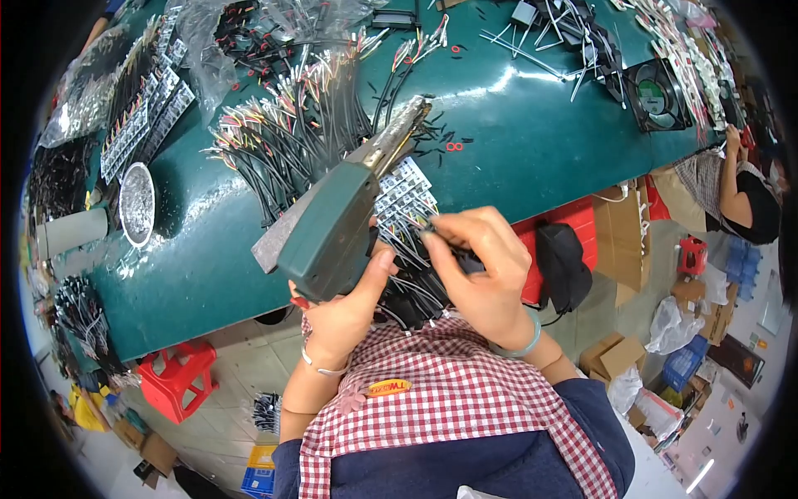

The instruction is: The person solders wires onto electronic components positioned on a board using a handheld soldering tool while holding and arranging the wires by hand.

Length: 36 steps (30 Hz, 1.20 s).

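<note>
My left hand (pixel 341 316) is wrapped round the rear of a dark green heat gun (pixel 328 224), whose metal nozzle points away over the table. My right hand (pixel 486 258) pinches a thin wire (pixel 431 226) between thumb and forefinger, just right of the gun. The wire's end is small and partly covered by my fingers. Beneath and beside the gun lies a panel of small white circuit boards (pixel 406 190) with coloured wires joined to it. Black cables (pixel 411 299) run from there toward my checked apron. A grey flat block (pixel 270 249) shows behind the gun.
On the green table (pixel 515 133), a heap of black cables with stripped coloured ends (pixel 283 125) spreads beyond the gun. Black tube pieces (pixel 428 137) are scattered near the nozzle. A white cup (pixel 137 205) stands left, a fan (pixel 658 94) far right. Red stools (pixel 176 378) stand below.
</note>
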### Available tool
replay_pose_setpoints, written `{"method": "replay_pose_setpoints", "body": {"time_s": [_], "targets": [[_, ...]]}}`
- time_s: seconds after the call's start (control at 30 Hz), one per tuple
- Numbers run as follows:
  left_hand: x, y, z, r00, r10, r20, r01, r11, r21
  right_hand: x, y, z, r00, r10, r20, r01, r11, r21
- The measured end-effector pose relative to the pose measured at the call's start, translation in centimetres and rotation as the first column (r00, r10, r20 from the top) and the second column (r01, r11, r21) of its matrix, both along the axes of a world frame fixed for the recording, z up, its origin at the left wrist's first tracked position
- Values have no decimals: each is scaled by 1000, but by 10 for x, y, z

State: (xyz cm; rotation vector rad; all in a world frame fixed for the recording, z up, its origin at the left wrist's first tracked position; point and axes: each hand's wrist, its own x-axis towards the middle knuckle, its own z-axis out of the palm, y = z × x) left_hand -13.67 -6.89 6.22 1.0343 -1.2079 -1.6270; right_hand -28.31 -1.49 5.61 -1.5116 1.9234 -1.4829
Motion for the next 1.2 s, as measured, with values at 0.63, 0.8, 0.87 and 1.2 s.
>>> {"method": "replay_pose_setpoints", "body": {"time_s": [0.63,0.8,0.87,1.2], "targets": [[75,26,-17,811,8,585,236,911,-339,-13,-13,-27,967,-70,-244,91,993,75],[66,16,-3,777,-20,629,362,832,-420,-14,-14,-27,965,-78,-252,98,993,71],[66,15,-3,780,-30,625,361,837,-410,-15,-14,-28,964,-79,-255,99,993,66],[61,12,-3,778,-48,627,397,811,-430,-14,-15,-27,963,-80,-259,102,992,72]]}}
